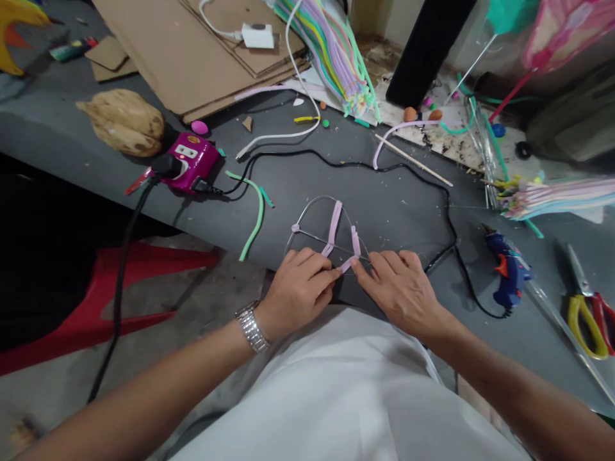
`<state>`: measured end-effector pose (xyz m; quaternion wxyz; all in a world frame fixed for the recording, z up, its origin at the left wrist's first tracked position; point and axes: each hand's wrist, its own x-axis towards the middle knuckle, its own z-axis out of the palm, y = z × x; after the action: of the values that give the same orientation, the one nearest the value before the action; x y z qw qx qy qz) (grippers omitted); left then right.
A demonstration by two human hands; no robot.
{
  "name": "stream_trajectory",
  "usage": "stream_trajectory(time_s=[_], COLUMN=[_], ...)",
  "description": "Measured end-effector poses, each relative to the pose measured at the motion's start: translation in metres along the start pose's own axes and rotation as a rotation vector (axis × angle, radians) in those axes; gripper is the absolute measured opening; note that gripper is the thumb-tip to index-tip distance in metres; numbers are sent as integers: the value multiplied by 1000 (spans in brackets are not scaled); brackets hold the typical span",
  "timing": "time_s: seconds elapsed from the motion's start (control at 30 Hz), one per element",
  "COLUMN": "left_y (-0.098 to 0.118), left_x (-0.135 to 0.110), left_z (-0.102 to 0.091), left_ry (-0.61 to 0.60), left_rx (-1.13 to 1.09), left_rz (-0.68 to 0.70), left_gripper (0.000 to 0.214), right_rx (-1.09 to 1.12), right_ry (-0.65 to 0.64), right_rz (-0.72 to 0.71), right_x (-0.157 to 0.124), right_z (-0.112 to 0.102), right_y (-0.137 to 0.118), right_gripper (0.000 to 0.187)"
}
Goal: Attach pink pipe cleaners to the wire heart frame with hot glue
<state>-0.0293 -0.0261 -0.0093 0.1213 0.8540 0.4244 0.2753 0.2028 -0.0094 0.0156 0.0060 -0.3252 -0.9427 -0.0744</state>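
My left hand and my right hand meet at the lower end of a bent wire frame lying on the grey table. Pale pink foam strips are fixed along its wires. The left fingertips press on the lowest pink strip, and the right index finger reaches the same spot. Part of the frame's lower end is hidden under my fingers. A metal wristwatch circles my left wrist.
A blue hot glue gun lies to the right, its black cable curving behind the frame. Yellow-handled scissors lie further right. Bundled pastel strips, cardboard sheets and a magenta socket lie beyond. A red chair stands below the table edge.
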Motion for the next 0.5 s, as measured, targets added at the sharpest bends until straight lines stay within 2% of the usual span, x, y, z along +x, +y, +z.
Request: stream_trajectory(time_s=[0.2,0.5], left_y=[-2,-1], left_x=[-1,0], left_z=[1,-2], left_ry=[-17,-1], left_rx=[-13,-25], left_rz=[-6,-13], left_gripper=[22,16], right_rx=[59,170], right_ry=[28,54], right_rz=[24,50], right_x=[8,11], right_z=[-6,2], right_y=[-14,-28], right_gripper=[32,30])
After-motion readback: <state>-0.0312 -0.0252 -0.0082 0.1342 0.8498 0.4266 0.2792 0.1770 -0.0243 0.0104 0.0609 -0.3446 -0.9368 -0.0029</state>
